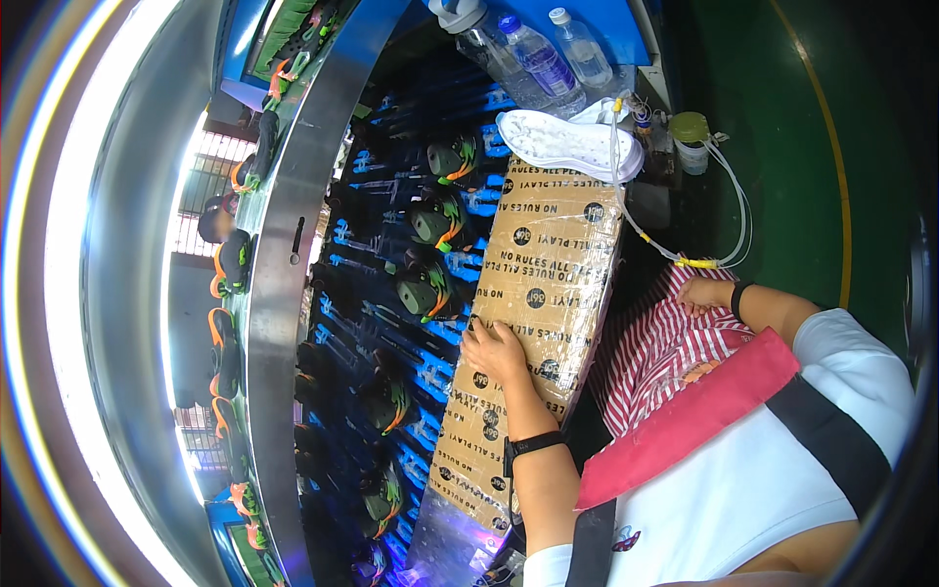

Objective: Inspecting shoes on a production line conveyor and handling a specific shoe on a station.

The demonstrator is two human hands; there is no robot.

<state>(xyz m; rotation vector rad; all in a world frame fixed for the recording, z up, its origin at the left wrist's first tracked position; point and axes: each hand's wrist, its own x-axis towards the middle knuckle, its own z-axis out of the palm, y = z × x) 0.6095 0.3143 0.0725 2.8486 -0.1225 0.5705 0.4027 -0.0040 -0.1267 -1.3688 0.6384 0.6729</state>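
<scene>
My left hand [497, 352] lies on a ledge covered with printed cardboard [553, 245] under clear tape, its fingers over the edge facing the conveyor. It appears to hold nothing. My right hand [706, 293] is curled in front of my red-and-white striped apron [665, 338]; whether anything is in its fingers is hidden. Beyond the left hand, dark shoe uppers with green and orange trim, such as this shoe upper [423, 287], stand in rows on a dark conveyor with blue parts. A white shoe sole [567, 147] lies at the far end of the ledge.
Water bottles [543, 64] stand behind the sole. A small jar with a green lid [691, 132] and a looped white hose [738, 196] are at the right. Past a metal rail [279, 284], more shoes line another belt. A green floor [782, 147] with a yellow line lies at right.
</scene>
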